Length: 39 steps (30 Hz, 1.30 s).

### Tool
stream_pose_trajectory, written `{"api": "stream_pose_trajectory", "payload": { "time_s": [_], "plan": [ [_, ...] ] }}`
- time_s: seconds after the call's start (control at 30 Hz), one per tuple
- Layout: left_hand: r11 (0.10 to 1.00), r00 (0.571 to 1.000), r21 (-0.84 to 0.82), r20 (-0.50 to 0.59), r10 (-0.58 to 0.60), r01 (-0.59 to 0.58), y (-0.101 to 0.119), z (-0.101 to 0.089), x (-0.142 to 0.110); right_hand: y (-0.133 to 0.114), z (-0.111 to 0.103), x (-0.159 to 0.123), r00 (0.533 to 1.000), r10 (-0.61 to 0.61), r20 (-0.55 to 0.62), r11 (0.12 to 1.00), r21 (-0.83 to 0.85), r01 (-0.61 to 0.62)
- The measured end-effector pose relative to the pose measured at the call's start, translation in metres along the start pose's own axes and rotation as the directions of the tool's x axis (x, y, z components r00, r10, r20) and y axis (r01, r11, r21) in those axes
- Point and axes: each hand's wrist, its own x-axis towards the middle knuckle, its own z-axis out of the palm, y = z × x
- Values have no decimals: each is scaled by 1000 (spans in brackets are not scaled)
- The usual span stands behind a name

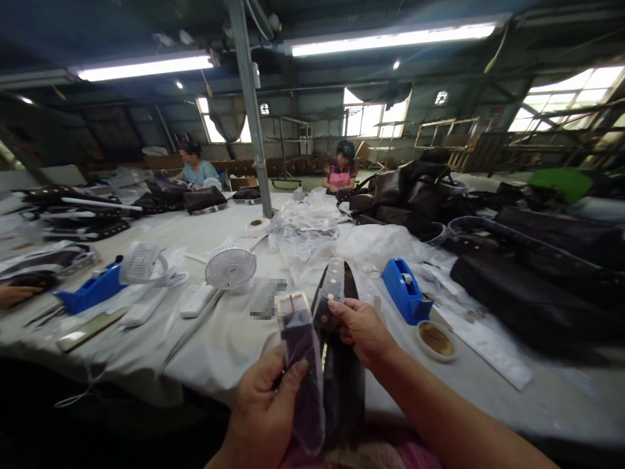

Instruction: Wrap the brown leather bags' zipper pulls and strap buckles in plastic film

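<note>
My left hand point(268, 404) is closed around a dark strap point(303, 345) covered in clear plastic film. A pale rectangular buckle point(293, 303) sits at the strap's upper end. My right hand point(365, 329) pinches another plastic-covered strap piece point(334, 281) with a row of light round studs or holes. Whether the two pieces join is hidden. Below and behind them, near my lap, is a dark leather item point(346, 384), perhaps a bag; a gold zipper-like line point(324, 352) runs along its left side.
Right of my hands stand a blue tape dispenser point(404, 290) and a tape roll point(436, 341). White fans point(230, 267) and another blue dispenser point(92, 289) are at left. Dark bags point(517, 286) pile up at right. Co-workers point(340, 174) sit across the table; another person's hand point(17, 295) reaches in from the left.
</note>
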Motion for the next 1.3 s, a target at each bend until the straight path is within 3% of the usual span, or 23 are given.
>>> {"api": "stream_pose_trajectory", "payload": {
  "time_s": [0.1,0.2,0.33,0.47,0.57,0.67,0.77,0.87,0.97,1.1,1.23,1.3],
  "plan": [
    [943,961,201,-28,276,-265,20,-6,9,-1,7,-13,999,41,0,993,108,-41],
    [883,944,336,80,319,-327,25,-7,11,4,17,-35,991,120,63,979,157,-129],
    [879,971,419,167,172,-228,11,-2,0,21,19,-59,972,180,153,976,96,-196],
    [924,991,359,70,110,-128,-1,2,-11,35,14,-64,961,204,188,963,139,-232],
    [915,1000,404,-15,14,-7,-2,2,-12,41,11,-66,959,220,180,956,158,-249],
    [897,994,438,51,-92,60,3,-1,-9,42,11,-69,958,221,184,953,169,-253],
    [939,969,337,202,-143,68,12,-5,-5,41,11,-71,951,227,210,943,194,-269],
    [958,905,184,329,-272,221,18,-6,-3,40,12,-73,943,239,231,933,213,-289],
    [900,816,76,393,-423,430,17,-4,-4,41,14,-73,938,239,249,936,198,-291],
    [825,747,-5,427,-509,565,11,3,-8,41,13,-74,942,247,228,950,137,-282],
    [779,751,-186,469,-465,599,10,8,-8,39,8,-75,962,222,159,974,-73,-213],
    [762,753,-245,496,-433,600,9,10,-7,35,5,-76,983,124,134,957,-278,-83]
  ]
}}
